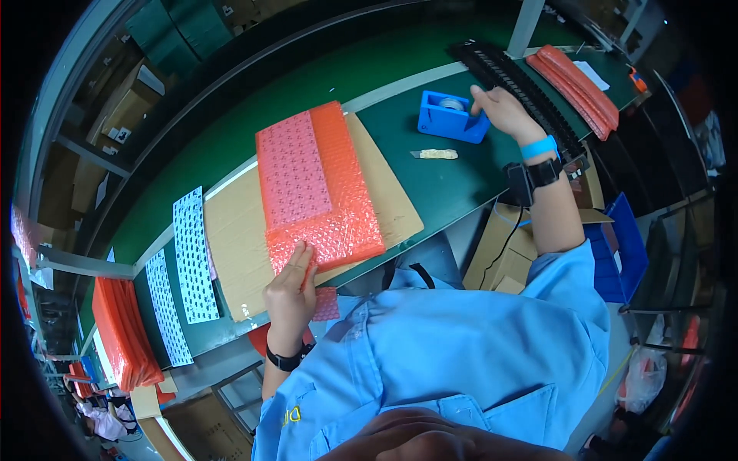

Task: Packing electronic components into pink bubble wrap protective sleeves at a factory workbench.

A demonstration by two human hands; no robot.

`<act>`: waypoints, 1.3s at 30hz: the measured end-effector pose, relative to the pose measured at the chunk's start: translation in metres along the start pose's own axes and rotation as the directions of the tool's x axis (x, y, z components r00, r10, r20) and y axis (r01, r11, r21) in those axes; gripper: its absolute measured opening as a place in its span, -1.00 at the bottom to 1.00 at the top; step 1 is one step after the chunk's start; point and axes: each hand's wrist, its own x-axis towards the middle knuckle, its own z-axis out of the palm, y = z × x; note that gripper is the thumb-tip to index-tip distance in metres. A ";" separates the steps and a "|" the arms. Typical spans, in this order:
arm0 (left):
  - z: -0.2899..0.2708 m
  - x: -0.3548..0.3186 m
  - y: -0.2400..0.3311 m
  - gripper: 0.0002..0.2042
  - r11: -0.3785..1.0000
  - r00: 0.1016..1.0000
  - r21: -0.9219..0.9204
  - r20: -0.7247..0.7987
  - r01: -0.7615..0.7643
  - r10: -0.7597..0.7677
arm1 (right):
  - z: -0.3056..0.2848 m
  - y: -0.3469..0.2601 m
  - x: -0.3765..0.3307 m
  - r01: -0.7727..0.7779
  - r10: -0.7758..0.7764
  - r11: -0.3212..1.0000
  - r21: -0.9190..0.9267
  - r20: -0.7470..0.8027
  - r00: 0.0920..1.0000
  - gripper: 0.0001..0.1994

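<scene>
A red bubble-wrap sheet or bag [350, 200] lies on a brown cardboard sheet [231, 223], with a pink patterned strip [296, 169] on top of it. My left hand [292, 288] presses its stretched fingers on the near edge of the bubble wrap. A blue tape dispenser [453, 127] holding a roll of tape stands on the green table. Beside its right end is my right hand [503, 111], thumb raised and fingers curled at the dispenser; what they grip, if anything, I cannot make out. A utility knife [436, 154] with a pale handle lies near the dispenser.
Patterned white-blue strips [196, 253] lie left of the cardboard. A red bubble-wrap stack [123, 330] stands at the far left, and red bubble-wrap pieces [573, 88] lie at the far right. A black ridged strip [523, 92] runs behind my right hand. Below sits an open cardboard box [500, 250].
</scene>
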 end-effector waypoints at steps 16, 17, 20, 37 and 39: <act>0.005 -0.002 -0.001 -0.72 0.994 0.999 -0.096 -0.021 0.043 -0.045 | 0.014 0.033 -0.063 -0.155 0.178 0.230 0.961 0.115 0.977 -0.60; 0.004 -0.001 -0.001 -0.72 0.994 0.999 -0.098 -0.022 0.040 -0.042 | 0.021 0.037 -0.066 -0.160 0.182 0.229 0.960 0.119 0.976 -0.60; 0.006 -0.001 -0.004 -0.73 0.997 0.999 -0.079 -0.044 0.013 -0.017 | 0.036 0.044 -0.073 -0.024 0.150 0.256 0.966 -0.015 0.989 -0.77; 0.009 0.000 -0.006 -0.75 0.996 0.996 -0.090 -0.093 -0.016 0.008 | 0.044 0.058 -0.061 -0.027 0.215 0.703 0.711 -0.176 0.961 -0.79; 0.006 -0.002 -0.007 -0.75 0.996 0.994 -0.091 -0.109 -0.004 -0.005 | 0.053 0.044 -0.069 0.084 -0.094 0.996 -0.043 -0.482 0.871 -0.74</act>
